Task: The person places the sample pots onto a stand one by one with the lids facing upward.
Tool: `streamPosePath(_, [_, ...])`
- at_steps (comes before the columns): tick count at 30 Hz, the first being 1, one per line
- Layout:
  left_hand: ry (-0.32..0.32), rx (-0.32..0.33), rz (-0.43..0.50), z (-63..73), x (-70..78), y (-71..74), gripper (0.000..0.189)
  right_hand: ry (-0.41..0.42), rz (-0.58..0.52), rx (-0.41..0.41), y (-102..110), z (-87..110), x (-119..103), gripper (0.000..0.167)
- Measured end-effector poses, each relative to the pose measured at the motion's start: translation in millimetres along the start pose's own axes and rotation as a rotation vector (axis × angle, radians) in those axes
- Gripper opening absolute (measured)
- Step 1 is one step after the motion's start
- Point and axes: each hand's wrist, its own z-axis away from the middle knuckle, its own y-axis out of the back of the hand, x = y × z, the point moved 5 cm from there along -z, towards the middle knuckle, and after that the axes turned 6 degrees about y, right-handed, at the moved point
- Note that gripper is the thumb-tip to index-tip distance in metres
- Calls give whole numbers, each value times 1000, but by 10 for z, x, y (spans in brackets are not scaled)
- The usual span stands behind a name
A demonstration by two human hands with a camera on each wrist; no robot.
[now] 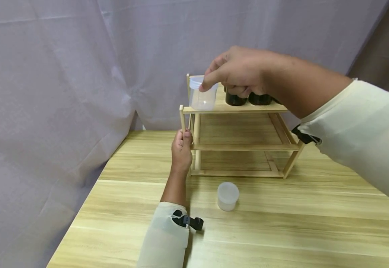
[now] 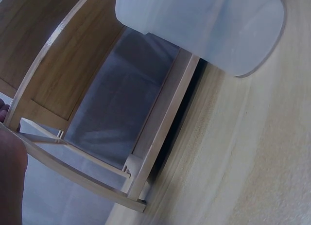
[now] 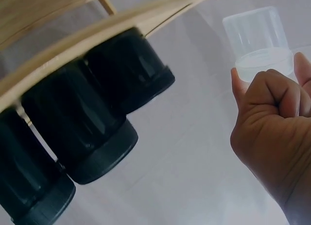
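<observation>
My right hand (image 1: 244, 72) pinches a clear plastic jar (image 1: 202, 98) by its lid, between thumb and fingers. The jar is upright at the left end of the wooden rack's top shelf; whether its base touches the shelf I cannot tell. In the right wrist view the same jar (image 3: 257, 35) appears upside down, above the hand (image 3: 277, 113). My left hand (image 1: 182, 150) grips the left front post of the rack (image 1: 244, 147). On the table before the rack stands another lidded translucent jar (image 1: 228, 197), which looms large in the left wrist view.
Several black lidded jars (image 3: 80, 123) stand in a row on the top shelf, partly hidden by my right hand in the head view. Two lower shelves sit beneath. The rack stands on a wood-grain table (image 1: 298, 223), with a grey curtain (image 1: 63, 74) behind and left.
</observation>
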Motion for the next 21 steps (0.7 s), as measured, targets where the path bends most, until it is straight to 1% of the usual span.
streamPosePath(6, [6,4,2,3,-7,-29,91,-28,29,-5,131,-78,-1,51])
streamPosePath(13, [8,-8,11,4,-23,-53,81,-63,62,-32,245,-173,14,56])
streamPosePath(15, [8,-8,9,2,-21,-47,81,-72,61,-38,267,-214,6,58])
streamPosePath(17, [11,-5,10,3,-21,-42,84,-74,68,-33,289,-259,-10,60])
streamPosePath(21, [20,7,13,14,-27,-26,85,-66,100,6,334,-350,-49,59])
